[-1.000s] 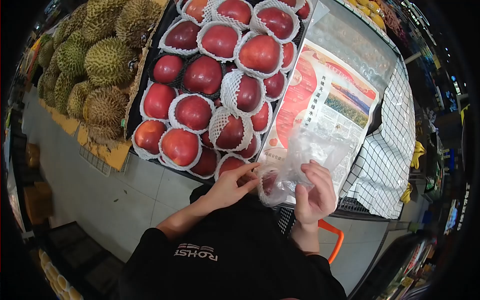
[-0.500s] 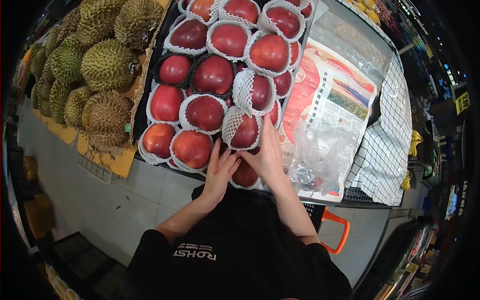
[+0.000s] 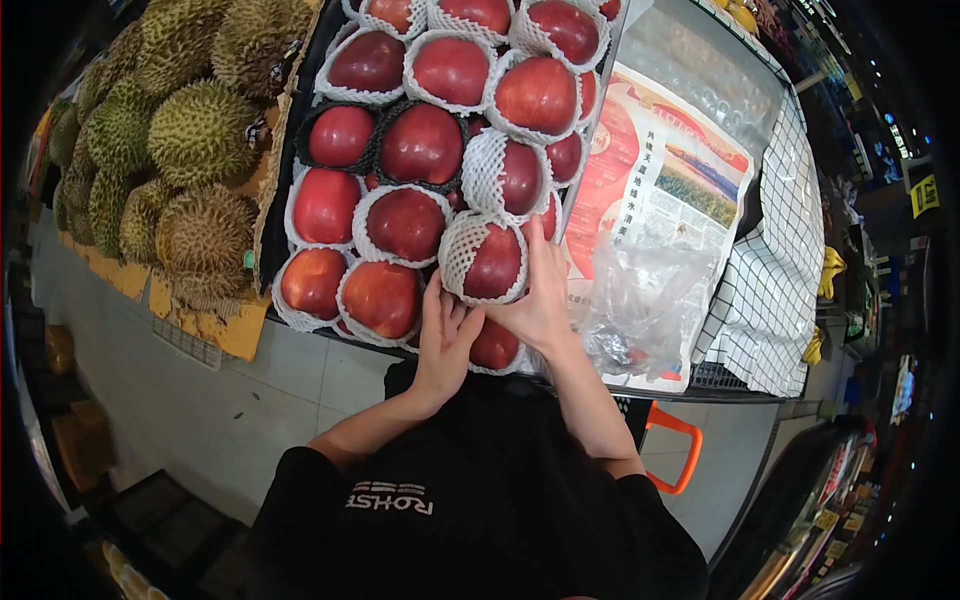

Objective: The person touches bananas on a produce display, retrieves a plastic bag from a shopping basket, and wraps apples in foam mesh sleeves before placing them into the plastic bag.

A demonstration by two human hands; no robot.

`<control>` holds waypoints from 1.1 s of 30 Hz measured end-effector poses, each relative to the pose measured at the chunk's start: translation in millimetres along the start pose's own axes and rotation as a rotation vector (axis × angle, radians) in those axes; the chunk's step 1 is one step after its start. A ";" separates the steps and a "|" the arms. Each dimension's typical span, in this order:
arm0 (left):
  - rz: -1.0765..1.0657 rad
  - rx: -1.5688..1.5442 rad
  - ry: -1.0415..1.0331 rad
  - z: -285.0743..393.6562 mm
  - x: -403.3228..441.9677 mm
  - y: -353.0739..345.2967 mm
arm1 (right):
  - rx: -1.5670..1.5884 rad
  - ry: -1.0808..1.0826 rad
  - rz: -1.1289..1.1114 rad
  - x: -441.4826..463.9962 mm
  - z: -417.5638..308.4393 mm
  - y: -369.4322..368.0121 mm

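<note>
"Red, dark and glossy: how is that fruit (image 3: pixel 497 262) dressed, and where do you have it?"

"White foam netting (image 3: pixel 459 256) wraps mostly its left side. It's at the near right of your black tray (image 3: pixel 291 150), your left hand (image 3: pixel 443 352) and right hand (image 3: pixel 541 300) cupped around its lower edges."

"What crowds you?"

"Netted fruits (image 3: pixel 405 224) behind and left; another red fruit (image 3: pixel 494 345) below your thumbs. Rightward, your clear plastic bag (image 3: pixel 645 305) lies on newspaper (image 3: pixel 610 160); durians (image 3: pixel 205 130) pile leftward."
</note>
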State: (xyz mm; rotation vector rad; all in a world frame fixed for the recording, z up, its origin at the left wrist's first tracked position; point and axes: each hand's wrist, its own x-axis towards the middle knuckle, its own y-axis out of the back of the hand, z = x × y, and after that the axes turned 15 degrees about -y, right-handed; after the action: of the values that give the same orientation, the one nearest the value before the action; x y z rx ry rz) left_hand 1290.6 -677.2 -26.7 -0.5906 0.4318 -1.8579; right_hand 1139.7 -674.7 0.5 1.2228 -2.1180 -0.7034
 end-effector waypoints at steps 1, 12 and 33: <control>0.000 0.003 0.004 2.2 -2.0 0.2 | 0.012 0.004 -0.015 -0.6 -1.9 2.2; -0.026 0.065 0.013 9.5 -18.4 8.2 | -0.021 0.084 -0.089 -25.1 -14.9 22.9; -0.346 0.143 -0.014 46.8 -18.2 -46.5 | 1.497 -0.664 -0.507 -93.9 -11.0 62.4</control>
State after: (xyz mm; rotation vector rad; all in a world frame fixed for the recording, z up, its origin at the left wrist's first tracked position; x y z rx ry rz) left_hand 1288.2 -644.8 33.5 -0.6089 0.1919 -2.1906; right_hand 1149.7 -565.9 30.1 2.5815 -2.9441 0.6586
